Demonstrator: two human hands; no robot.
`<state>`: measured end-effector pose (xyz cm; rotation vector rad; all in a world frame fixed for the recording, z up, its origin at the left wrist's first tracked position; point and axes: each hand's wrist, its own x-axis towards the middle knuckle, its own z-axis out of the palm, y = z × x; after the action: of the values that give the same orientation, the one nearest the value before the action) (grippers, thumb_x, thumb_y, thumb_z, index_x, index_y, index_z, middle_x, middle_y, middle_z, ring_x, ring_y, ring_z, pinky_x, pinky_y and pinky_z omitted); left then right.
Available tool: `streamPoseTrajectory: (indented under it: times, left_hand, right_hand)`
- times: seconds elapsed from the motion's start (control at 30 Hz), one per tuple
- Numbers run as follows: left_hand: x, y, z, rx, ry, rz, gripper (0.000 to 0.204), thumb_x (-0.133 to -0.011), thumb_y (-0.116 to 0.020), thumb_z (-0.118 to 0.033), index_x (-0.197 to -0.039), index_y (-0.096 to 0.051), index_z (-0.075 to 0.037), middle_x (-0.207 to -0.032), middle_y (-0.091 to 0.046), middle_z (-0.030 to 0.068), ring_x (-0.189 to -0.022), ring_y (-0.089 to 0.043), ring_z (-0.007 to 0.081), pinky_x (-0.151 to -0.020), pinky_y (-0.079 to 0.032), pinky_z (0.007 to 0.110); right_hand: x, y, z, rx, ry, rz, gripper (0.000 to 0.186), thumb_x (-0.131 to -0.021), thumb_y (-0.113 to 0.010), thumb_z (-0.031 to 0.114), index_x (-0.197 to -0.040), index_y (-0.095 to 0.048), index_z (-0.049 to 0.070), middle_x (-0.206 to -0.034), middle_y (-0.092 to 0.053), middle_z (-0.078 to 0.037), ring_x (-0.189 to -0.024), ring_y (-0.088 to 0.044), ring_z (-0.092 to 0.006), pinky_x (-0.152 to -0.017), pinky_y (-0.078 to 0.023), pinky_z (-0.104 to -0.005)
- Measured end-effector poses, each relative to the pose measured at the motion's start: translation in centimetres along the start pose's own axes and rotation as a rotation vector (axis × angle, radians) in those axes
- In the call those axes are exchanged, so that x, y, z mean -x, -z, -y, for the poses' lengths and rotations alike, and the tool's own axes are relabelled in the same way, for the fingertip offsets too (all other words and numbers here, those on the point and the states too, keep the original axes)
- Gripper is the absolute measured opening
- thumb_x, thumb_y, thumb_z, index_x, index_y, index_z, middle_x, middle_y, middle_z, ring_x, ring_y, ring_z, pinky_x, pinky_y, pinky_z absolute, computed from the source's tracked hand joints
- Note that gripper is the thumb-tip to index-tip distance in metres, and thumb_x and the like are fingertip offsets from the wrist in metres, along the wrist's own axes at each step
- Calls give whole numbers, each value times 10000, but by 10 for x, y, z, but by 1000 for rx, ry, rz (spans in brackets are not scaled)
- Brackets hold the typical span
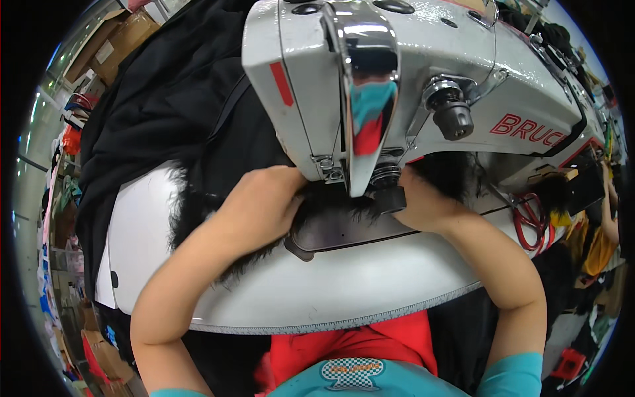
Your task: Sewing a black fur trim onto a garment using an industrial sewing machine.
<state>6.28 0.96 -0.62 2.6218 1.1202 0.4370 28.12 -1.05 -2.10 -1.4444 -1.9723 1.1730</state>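
A white sewing machine (304, 86) stands over its pale table, its chrome lever and dark knobs hiding the needle area. Black fabric (178, 99) with a furry edge (182, 205) spreads under the machine head and off to the left. My left hand (268, 198) is curled on this fabric left of the needle area, its fingertips behind the machine head. On the other side, my right hand (426, 205) reaches under the machine arm beside the black fur (446, 173). Its fingers are mostly hidden by a dark knob, so its grip does not show.
Red-handled scissors (529, 221) lie at the table's right side, under the machine arm. A measuring tape strip (344, 326) runs along the near table edge. Cardboard boxes (122, 46) stand at the far left, and a red object (569, 364) is on the floor at right.
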Motion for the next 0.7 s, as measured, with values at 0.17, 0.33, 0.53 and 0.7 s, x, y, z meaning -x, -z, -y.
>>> streamPoseTrajectory:
  times: [0.17,0.33,0.53,0.7]
  left_hand:
    - [-5,3,5,90,9,94,210,-682,-603,-88,-884,-586,-32,-802,-588,146,-781,-557,315,-686,-454,372]
    - [-3,0,-7,-94,-10,107,210,-621,-585,-44,-830,-572,-27,-781,-554,120,-776,-556,292,-659,-470,360]
    - [17,-14,-2,-307,-347,-1,285,-635,-533,-87,-896,-547,28,-861,-494,98,-884,-503,240,-708,-450,316]
    - [27,-29,1,-115,-266,-24,326,-712,-501,-37,-1020,-501,71,-939,-491,134,-949,-498,271,-897,-405,372]
  right_hand:
    - [-3,-1,-4,46,41,25,296,-655,-539,5,-950,-546,-22,-921,-569,-190,-912,-529,-312,-789,-402,-347]
    - [-7,-17,-24,151,400,-158,176,-670,-521,-1,-840,-553,30,-803,-536,-124,-844,-504,-300,-767,-409,-340]
    - [-5,-23,-34,832,931,-314,150,-631,-509,115,-768,-539,62,-752,-503,-53,-786,-500,-203,-744,-419,-317]
    - [-3,-21,-38,902,969,-321,90,-599,-526,122,-666,-551,68,-744,-495,-38,-770,-488,-183,-731,-419,-286]
